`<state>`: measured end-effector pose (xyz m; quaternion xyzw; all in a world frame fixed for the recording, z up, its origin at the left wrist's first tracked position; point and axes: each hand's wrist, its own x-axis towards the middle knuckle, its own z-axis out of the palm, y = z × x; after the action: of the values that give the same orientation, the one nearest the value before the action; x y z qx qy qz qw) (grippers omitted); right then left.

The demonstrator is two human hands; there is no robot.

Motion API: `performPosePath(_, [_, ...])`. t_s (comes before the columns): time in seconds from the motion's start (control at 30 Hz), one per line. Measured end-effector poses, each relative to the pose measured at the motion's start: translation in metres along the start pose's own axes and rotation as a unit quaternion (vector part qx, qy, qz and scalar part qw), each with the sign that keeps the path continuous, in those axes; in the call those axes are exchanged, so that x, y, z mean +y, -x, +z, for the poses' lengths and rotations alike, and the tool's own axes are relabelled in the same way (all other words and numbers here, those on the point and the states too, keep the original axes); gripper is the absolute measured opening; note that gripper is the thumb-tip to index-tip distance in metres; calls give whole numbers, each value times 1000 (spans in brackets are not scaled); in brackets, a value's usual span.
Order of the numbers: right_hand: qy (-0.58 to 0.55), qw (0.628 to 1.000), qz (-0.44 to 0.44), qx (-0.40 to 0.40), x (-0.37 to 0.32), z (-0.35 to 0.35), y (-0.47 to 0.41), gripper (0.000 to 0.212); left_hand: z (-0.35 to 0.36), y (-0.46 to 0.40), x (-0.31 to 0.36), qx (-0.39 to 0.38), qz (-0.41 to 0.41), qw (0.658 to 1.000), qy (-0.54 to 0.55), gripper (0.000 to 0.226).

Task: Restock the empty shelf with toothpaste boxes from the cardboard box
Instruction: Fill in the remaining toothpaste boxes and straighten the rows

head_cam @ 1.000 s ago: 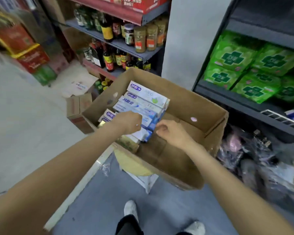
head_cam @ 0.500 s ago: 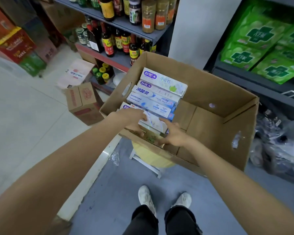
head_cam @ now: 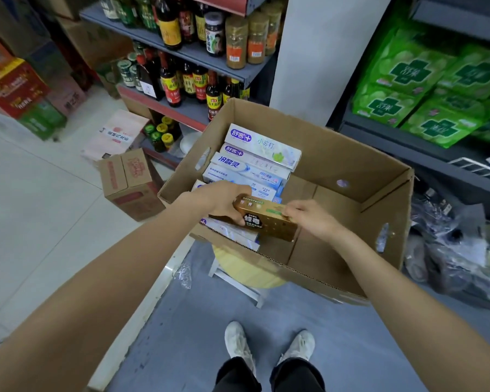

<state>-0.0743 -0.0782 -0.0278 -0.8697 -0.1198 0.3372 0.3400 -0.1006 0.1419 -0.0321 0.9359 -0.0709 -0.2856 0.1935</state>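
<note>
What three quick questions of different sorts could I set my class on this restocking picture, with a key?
1. True or false: both hands hold the gold toothpaste box.
2. The green packs sit: A) on the floor B) on the dark shelf C) in the cardboard box.
3. Fill in: the cardboard box rests on a yellow ___.

Key: 1 true: left hand, right hand. 2 B. 3 stool.

The cardboard box (head_cam: 337,176) rests on a stool (head_cam: 244,274), with toothpaste boxes (head_cam: 255,162) stacked in its left half, a smaller carton (head_cam: 130,183) on the floor to its left, and sauce bottles (head_cam: 181,80) on shelves behind.
</note>
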Motion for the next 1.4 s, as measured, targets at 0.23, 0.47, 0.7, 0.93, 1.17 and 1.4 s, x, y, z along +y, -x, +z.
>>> performPosePath(0.23, [265, 962, -13, 66, -8, -16, 11, 43, -11, -18, 23, 161, -3, 986, 49, 79])
performPosePath(0.47, [-92, 989, 56, 105, 26, -18, 20, 33, 24, -30, 1, -59, -121, 980, -149, 83])
performPosePath(0.7, [-346, 929, 4, 135, 19, -32, 27, 42, 21, -33, -2, 15, -82, 991, -101, 55])
performPosePath(0.93, [-471, 865, 16, 171, 14, -68, 39, 27, -18, -21, 57, 206, -14, 950, 234, 18])
performPosePath(1.17, [-508, 837, -33, 200, 30, -146, 72, 17, -66, -58, 172, 194, -38, 772, 604, 30])
performPosePath(1.4, [-460, 837, -96, 280, 71, -278, 113, 13, -117, -119, 336, 119, 66, 750, 647, 44])
